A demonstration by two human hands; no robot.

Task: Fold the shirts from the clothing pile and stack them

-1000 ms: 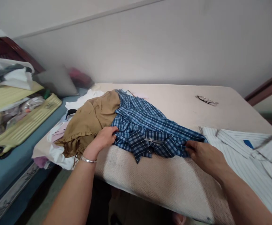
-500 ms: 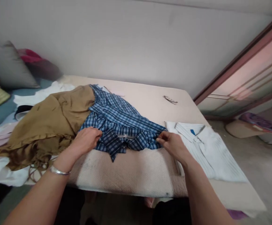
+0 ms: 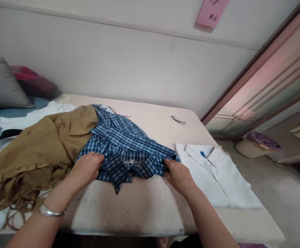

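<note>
A blue plaid shirt (image 3: 131, 141) lies in the middle of the bed, its collar towards me and one sleeve laid across it. My left hand (image 3: 90, 167) is closed on the shirt's left shoulder, fingertips partly hidden by the hand itself. At the other shoulder, my right hand (image 3: 178, 174) pinches the fabric near the folded sleeve. A brown garment (image 3: 51, 137) with a ruffled edge touches the shirt on the left. To the right of my right hand rests a folded white striped shirt (image 3: 214, 175) with a blue label at its collar.
Glasses (image 3: 178, 120) lie towards the back of the bed (image 3: 150, 119). White clothes (image 3: 36, 115) and a grey pillow (image 3: 5, 84) are at the left. A wall stands behind, with a pink note (image 3: 211, 14) on it. A bin (image 3: 253, 146) is on the floor at right.
The view has tilted up and shifted right, bringing the pink note into sight. Both hands stay at the plaid shirt's shoulders; my right hand has turned slightly around the fabric.
</note>
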